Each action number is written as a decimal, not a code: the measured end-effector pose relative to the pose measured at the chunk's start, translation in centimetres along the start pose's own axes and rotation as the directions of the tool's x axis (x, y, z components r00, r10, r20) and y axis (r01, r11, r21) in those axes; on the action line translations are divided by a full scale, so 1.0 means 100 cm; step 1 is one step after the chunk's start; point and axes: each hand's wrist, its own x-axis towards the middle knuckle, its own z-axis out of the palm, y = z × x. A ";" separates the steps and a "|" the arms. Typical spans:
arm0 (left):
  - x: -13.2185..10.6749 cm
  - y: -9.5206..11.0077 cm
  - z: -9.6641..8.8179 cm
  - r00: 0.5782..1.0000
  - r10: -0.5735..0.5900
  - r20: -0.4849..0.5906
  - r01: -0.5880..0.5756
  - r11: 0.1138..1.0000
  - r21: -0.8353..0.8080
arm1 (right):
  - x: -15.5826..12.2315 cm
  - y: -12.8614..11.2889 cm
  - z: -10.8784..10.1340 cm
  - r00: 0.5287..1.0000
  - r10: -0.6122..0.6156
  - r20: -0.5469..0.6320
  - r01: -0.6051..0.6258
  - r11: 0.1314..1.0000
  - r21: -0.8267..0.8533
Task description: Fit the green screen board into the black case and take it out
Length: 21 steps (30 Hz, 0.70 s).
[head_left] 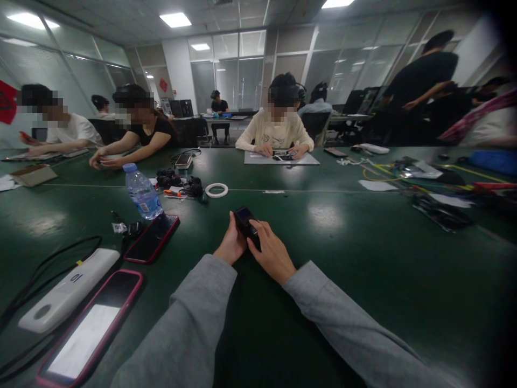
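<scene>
A small black handheld device with a dark screen (244,214) is held just above the green table (343,253), its screen end tilted away from me. It looks like a small keypad phone, though its lower face is covered by fingers. My left hand (233,241) wraps its left side, thumb along the edge. From the right, my right hand (271,249) grips the lower part, with fingertips over the front and the thumb by the near end. Both wrists come out of grey sleeves.
Left of my arms lie a pink-cased phone (91,328), a white numbered device (70,291), a red-edged phone (152,238) and a water bottle (143,191). Beyond are a white tape roll (217,185) and black cables (180,182). Across the table, a person (278,124) works over a white board (258,158).
</scene>
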 end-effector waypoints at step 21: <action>0.003 0.000 -0.004 1.000 -0.008 0.012 0.008 1.000 -0.020 | 0.000 0.001 0.000 1.000 -0.023 -0.015 0.024 0.999 0.036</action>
